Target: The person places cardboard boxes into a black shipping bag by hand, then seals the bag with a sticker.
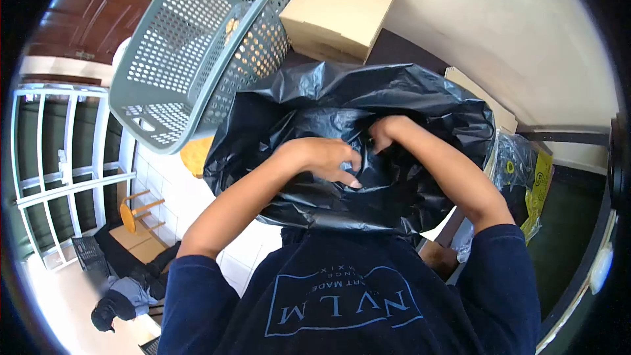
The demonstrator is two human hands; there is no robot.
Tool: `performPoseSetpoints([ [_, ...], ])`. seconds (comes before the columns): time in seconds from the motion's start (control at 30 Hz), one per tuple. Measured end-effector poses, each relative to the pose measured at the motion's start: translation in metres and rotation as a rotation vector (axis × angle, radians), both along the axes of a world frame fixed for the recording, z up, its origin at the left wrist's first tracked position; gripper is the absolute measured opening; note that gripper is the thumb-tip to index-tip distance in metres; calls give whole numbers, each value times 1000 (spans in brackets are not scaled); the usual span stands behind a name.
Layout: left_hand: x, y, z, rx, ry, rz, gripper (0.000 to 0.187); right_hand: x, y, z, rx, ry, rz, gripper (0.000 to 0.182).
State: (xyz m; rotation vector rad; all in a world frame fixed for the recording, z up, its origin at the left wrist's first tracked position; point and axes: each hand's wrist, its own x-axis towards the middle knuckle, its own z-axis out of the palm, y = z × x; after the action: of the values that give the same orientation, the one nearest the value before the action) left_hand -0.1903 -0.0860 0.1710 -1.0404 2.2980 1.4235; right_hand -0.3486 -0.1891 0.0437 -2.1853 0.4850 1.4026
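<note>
A large black plastic garbage bag (315, 85) lies spread in front of my body, its wide mouth facing up. Both hands reach inside it. My left hand (328, 160) is open, palm turned toward the right, with bent fingers apart near the crinkled inner plastic. Slightly farther in, my right hand (388, 133) points its loosely curled fingers down at the dark folds. A gap shows between its thumb and fingers, and some fingertips are hidden. No separate object is visible in either hand. What lies deeper in the bag cannot be seen.
A grey-green perforated laundry basket (197, 85) tilts at upper left beside a closed cardboard box (342, 10). Plastic-wrapped goods (516, 164) sit at right. A wooden stool (135, 213) stands on the tiles at left. Another person (128, 296) is at lower left, near a white barred gate (66, 164).
</note>
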Motion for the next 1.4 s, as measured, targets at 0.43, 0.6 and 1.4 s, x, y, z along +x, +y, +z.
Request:
performPoseSetpoints([
  [0.43, 90, -136, -18, 168, 314, 1623, 93, 27, -121, 163, -136, -1257, -1647, 45],
  [0.6, 91, -153, -54, 359, 629, 1766, 106, 42, -140, 92, 130, -989, -2054, 97],
  [1.4, 65, -96, 22, 15, 1082, 1458, 70, -41, -115, 165, 189, -1633, -1836, 52],
])
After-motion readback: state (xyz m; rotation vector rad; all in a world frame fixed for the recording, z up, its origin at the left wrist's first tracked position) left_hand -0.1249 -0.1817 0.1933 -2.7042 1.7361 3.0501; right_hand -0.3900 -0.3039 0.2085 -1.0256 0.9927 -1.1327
